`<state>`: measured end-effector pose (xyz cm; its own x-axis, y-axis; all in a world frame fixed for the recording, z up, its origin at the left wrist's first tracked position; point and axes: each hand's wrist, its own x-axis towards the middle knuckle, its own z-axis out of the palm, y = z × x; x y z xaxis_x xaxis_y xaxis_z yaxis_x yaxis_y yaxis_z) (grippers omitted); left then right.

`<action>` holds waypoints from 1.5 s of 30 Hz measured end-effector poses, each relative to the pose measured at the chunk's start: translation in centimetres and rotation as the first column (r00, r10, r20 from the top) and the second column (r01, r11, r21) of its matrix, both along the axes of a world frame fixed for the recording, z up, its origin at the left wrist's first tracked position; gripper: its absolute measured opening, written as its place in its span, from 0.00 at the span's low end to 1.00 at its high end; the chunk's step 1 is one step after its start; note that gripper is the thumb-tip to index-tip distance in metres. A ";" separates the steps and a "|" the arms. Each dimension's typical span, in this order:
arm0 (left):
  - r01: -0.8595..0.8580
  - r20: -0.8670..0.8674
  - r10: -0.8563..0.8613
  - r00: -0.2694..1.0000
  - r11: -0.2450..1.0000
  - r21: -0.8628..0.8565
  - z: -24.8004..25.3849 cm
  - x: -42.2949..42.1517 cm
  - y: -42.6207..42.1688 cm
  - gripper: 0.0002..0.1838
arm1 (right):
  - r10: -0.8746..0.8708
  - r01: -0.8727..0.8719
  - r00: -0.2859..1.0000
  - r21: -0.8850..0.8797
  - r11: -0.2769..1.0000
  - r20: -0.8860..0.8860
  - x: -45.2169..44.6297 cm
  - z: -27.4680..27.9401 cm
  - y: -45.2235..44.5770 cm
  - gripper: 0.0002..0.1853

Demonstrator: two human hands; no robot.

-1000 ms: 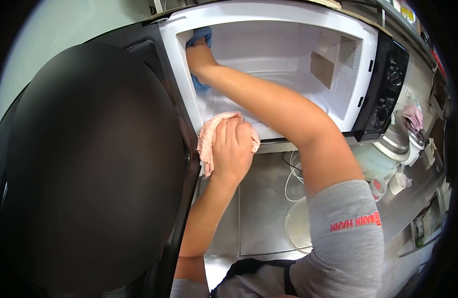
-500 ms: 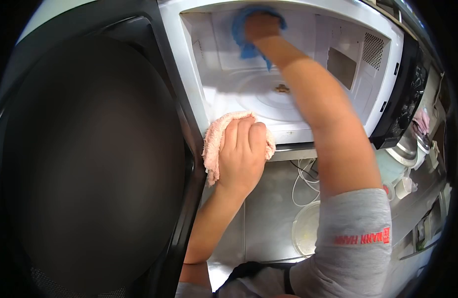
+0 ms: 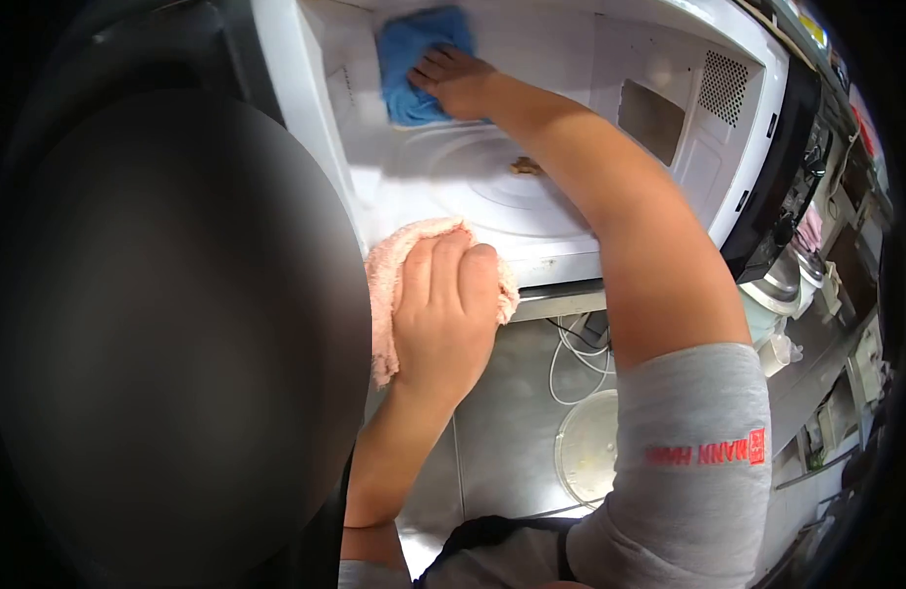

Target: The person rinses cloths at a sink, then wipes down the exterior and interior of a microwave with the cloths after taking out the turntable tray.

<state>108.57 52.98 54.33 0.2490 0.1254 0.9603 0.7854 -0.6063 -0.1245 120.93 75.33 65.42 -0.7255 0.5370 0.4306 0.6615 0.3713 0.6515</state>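
Observation:
Inside the white microwave (image 3: 571, 257), my right hand (image 3: 455, 80) presses a blue cloth (image 3: 404, 49) flat on the back wall, at the left. Its fingers are spread over the cloth. At the front left edge of the cavity, my left hand (image 3: 445, 304) has its fingers folded over a pink towel (image 3: 387, 285). A small brown piece (image 3: 525, 166) sits in the middle of the cavity floor. The open black door (image 3: 178, 334) fills the left of the view.
The microwave's black control panel (image 3: 789, 196) is at its right. Below lie a white cable (image 3: 554, 378) and a round translucent container (image 3: 588, 447) on a steel surface (image 3: 507, 422). At the right are a white cup (image 3: 773, 355) and lidded pots (image 3: 779, 285).
My right hand went from the left side wall to the back wall, then leftward along it with the blue cloth. My left hand keeps the pink towel at the front edge. The view has shifted.

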 end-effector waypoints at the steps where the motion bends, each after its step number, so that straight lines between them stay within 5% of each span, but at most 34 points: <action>1: -0.002 -0.003 0.002 1.000 1.000 -0.010 0.0 0.0 -0.1 0.11 | -0.074 0.073 0.997 -0.053 0.996 -0.029 0.9 0.3 0.3 0.19; 3: 0.005 0.001 -0.005 1.000 1.000 -0.021 -0.1 -0.1 0.0 0.11 | -0.181 0.179 0.981 -0.040 0.983 -0.065 3.1 0.9 -0.6 0.21; 5: 0.029 0.010 -0.029 1.000 0.999 -0.019 0.1 0.0 0.0 0.12 | -0.534 0.526 0.833 -0.090 0.846 -0.148 6.1 1.8 0.2 0.19; 7: 0.025 -0.002 -0.025 1.000 0.999 -0.023 0.2 0.0 -0.2 0.12 | -0.613 0.659 0.697 -0.004 0.752 -0.372 16.2 1.3 7.7 0.16; 10: 0.028 -0.001 -0.028 1.000 0.999 -0.039 0.2 0.1 -0.3 0.12 | -0.898 0.897 0.431 0.147 0.417 -0.083 8.4 1.2 -4.6 0.26; 13: 0.026 0.003 -0.026 1.000 0.999 -0.029 -0.1 -0.1 -0.3 0.12 | -0.719 0.711 0.587 -0.188 0.678 -0.373 6.5 2.0 -5.5 0.16; 16: 0.009 0.006 -0.009 1.000 1.000 0.013 -0.1 0.0 0.0 0.11 | -0.363 0.557 0.591 0.038 0.830 -0.720 10.7 -0.1 6.4 0.16; 18: -0.004 0.004 0.004 1.000 0.999 0.037 -0.2 0.1 0.2 0.11 | -0.620 0.725 0.652 0.119 0.679 -0.436 7.1 3.2 -0.7 0.17; 21: 0.003 0.007 -0.003 1.000 0.999 0.032 -0.3 0.0 0.3 0.13 | -0.480 0.602 0.798 0.456 0.655 -0.365 9.8 5.4 2.7 0.13; 22: 0.010 0.006 -0.010 1.000 1.000 0.017 -0.3 0.1 0.3 0.13 | 0.152 0.175 0.713 0.384 0.907 -0.685 10.2 6.1 2.9 0.14; 23: 0.017 0.005 -0.017 1.000 1.000 0.001 -0.1 0.2 0.3 0.14 | 0.369 -0.075 0.384 0.370 0.926 -0.846 9.5 6.7 1.0 0.14; 25: 0.027 -0.002 -0.027 1.000 0.999 -0.026 0.1 0.3 0.1 0.16 | 0.356 -0.442 -0.390 0.511 0.737 -0.850 7.6 8.3 -3.2 0.15; 26: 0.022 -0.008 -0.022 1.000 1.000 -0.017 0.2 0.3 0.2 0.16 | 0.218 -0.542 -0.634 0.627 0.560 -0.742 6.7 8.5 -5.0 0.15; 28: 0.013 -0.011 -0.013 1.000 1.000 0.007 0.0 0.1 -0.3 0.16 | -0.096 -0.586 -0.807 0.771 0.250 -0.583 4.1 7.6 -9.8 0.16; 31: -0.002 -0.036 0.003 0.999 1.000 0.029 0.1 0.0 -0.4 0.16 | -0.353 -0.578 -0.764 0.816 0.003 -0.540 -0.1 6.7 -13.3 0.17; 33: 0.018 -0.031 -0.018 0.999 0.999 0.027 -0.1 0.1 -0.3 0.17 | -0.393 -0.658 -0.693 0.753 0.004 -0.604 -3.2 6.5 -12.6 0.17; 34: 0.027 -0.028 -0.026 0.999 0.999 0.033 0.0 0.1 -0.2 0.18 | -0.315 -0.751 -0.642 0.656 0.077 -0.699 -4.7 6.8 -10.9 0.18; 36: 0.008 -0.021 -0.008 1.000 1.000 -0.008 0.1 0.0 -0.3 0.18 | 0.069 -0.800 -0.279 0.272 0.535 -0.958 -7.1 6.6 -5.4 0.18; 38: 0.014 -0.013 -0.014 1.000 1.000 -0.022 0.1 0.2 -0.5 0.18 | 0.159 -0.400 0.310 0.023 0.916 -0.937 -8.2 6.7 -2.6 0.19; 40: 0.040 -0.018 -0.040 0.999 0.999 0.005 0.0 -0.1 -0.1 0.18 | -0.196 -0.174 0.425 -0.292 0.941 -0.884 -4.7 6.8 -7.8 0.20; 41: 0.031 -0.020 -0.031 0.999 1.000 0.006 0.0 -0.2 -0.1 0.17 | -0.228 0.057 0.499 -0.231 0.971 -0.836 -3.2 5.9 -9.2 0.20; 42: 0.025 -0.023 -0.025 0.999 1.000 0.003 -0.1 -0.1 -0.2 0.16 | -0.293 0.287 0.542 -0.154 0.945 -0.787 -1.6 5.1 -10.6 0.20; 43: 0.019 -0.025 -0.019 1.000 1.000 0.001 -0.1 -0.1 -0.2 0.15 | -0.586 0.549 0.637 -0.238 0.801 -0.502 1.2 5.2 -12.8 0.20; 44: 0.032 -0.012 -0.032 0.999 0.999 0.000 -0.1 0.1 -0.2 0.14 | -0.661 0.753 0.649 0.192 0.630 -0.376 4.4 4.0 -13.0 0.18; 45: 0.043 0.003 -0.043 0.999 0.999 0.000 -0.1 0.2 -0.2 0.14 | -0.719 0.766 0.635 0.353 0.538 -0.281 6.3 2.7 -12.0 0.18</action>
<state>108.72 52.79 54.25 0.2509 0.1148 0.9612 0.7590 -0.6396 -0.1217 127.26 63.31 68.09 -0.0939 0.6212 0.7780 0.6376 -0.5627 0.5262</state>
